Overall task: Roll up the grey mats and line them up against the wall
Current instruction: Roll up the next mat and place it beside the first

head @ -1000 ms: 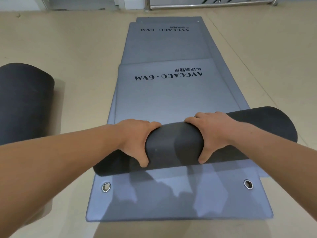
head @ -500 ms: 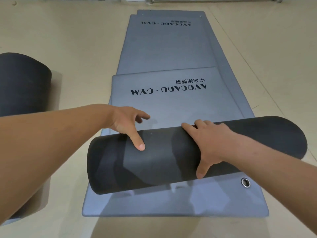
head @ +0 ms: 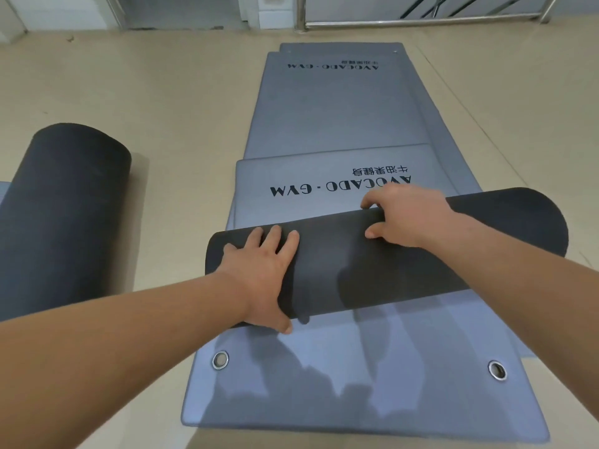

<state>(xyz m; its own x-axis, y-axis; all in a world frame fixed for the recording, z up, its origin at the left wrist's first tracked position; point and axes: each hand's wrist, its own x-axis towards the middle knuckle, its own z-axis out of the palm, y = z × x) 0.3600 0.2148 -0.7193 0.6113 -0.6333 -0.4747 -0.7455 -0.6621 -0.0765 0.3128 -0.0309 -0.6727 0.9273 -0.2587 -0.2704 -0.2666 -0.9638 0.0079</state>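
A dark grey roll (head: 372,264) lies across the stacked flat grey mats (head: 324,384); it is the near part of the top mat, wound up. The unrolled rest of that mat (head: 308,183) carries upside-down "AVOCADO · GYM" print. My left hand (head: 259,277) presses flat on the roll's left part, fingers spread, thumb at its near edge. Over the top of the roll, right of centre, curls my right hand (head: 405,218). A finished dark roll (head: 61,209) lies on the floor to the left.
More flat mats (head: 334,102) stretch away toward the far wall (head: 181,8). A metal railing (head: 421,22) runs along the wall at the right. Two metal eyelets (head: 220,359) sit in the near end of the lower mat. Beige floor surrounds the mats.
The roll has moved away from me along the mat, uncovering both eyelets. My left hand came back from the far side onto the top; my right hand reached over the top.
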